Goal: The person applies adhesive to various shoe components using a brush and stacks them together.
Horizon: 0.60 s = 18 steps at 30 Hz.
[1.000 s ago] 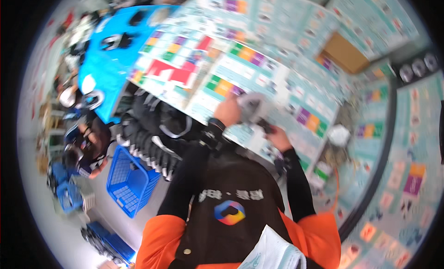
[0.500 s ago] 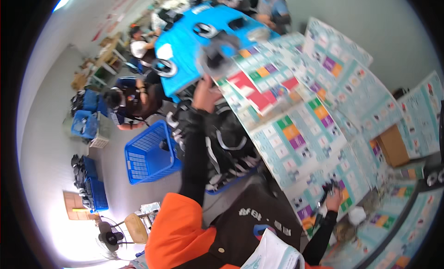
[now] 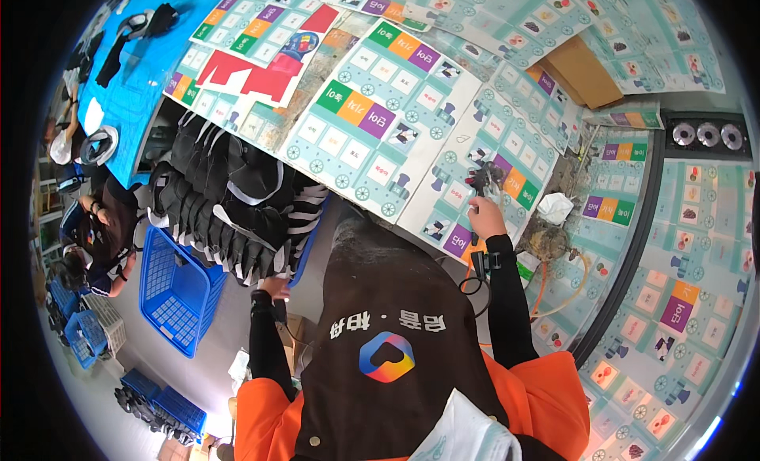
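My left hand (image 3: 276, 287) is at the near lower edge of a stack of black, white-trimmed shoe uppers (image 3: 229, 211). Its fingertips meet the white edges there, and their grip is too small to make out. The stack fills a blue crate (image 3: 313, 238), whose rim shows along one side. Over the worktable on the right, my right hand (image 3: 485, 217) is closed around a small dark and silvery hand tool (image 3: 488, 178). Patterned printed sheets (image 3: 360, 156) cover the worktable under it.
An empty-looking blue basket (image 3: 170, 299) stands on the floor at left. Farther left, a person (image 3: 107, 215) sits by a blue table (image 3: 127, 57) holding black and white pieces. A crumpled white wad (image 3: 555, 208) and an orange hose (image 3: 541, 291) are beside my right arm. A cardboard box (image 3: 582, 71) leans at the back.
My left hand has come back from near the blue table, where a blurred dark piece was above it, to the shoe uppers. My view has swung round; my right hand stays at the tool.
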{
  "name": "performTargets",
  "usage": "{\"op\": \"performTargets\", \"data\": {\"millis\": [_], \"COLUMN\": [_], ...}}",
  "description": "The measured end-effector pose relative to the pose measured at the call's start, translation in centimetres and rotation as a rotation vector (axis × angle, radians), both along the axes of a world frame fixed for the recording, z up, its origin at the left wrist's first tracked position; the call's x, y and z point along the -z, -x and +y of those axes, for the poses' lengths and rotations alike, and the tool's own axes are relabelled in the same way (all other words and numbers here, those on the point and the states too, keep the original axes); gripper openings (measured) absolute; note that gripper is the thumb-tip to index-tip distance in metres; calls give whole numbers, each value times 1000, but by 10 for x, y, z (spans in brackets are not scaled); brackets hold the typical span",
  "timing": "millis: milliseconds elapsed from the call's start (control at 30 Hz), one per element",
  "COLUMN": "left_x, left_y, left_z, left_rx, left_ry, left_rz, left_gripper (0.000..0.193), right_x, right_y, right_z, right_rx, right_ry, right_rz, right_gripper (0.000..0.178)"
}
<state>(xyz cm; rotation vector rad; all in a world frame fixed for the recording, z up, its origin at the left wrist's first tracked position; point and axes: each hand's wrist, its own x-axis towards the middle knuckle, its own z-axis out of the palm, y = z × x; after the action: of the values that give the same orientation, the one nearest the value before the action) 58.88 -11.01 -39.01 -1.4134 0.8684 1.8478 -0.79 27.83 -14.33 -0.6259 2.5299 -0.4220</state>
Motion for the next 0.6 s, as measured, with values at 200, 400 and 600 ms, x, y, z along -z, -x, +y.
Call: {"op": "performTargets", "data": {"millis": [200,400,600], "left_x": [5,-15,-31], "left_y": [-126,-30,-21], "left_z": [34,-19,-74], "left_rx": [1227,-329,-691], "left_ry": [900,1389,1290], "left_rz": [328,-576,-350], "left_gripper": [59,41,61], "right_x": [22,17,-3], "right_y": [-7,31,38], "right_z": [-34,-10,-54], "right_rx": [-226,-369,-328], "right_ry": [52,60,-6], "right_rz": [-7,182,22], "right_gripper": [24,19,21]}}
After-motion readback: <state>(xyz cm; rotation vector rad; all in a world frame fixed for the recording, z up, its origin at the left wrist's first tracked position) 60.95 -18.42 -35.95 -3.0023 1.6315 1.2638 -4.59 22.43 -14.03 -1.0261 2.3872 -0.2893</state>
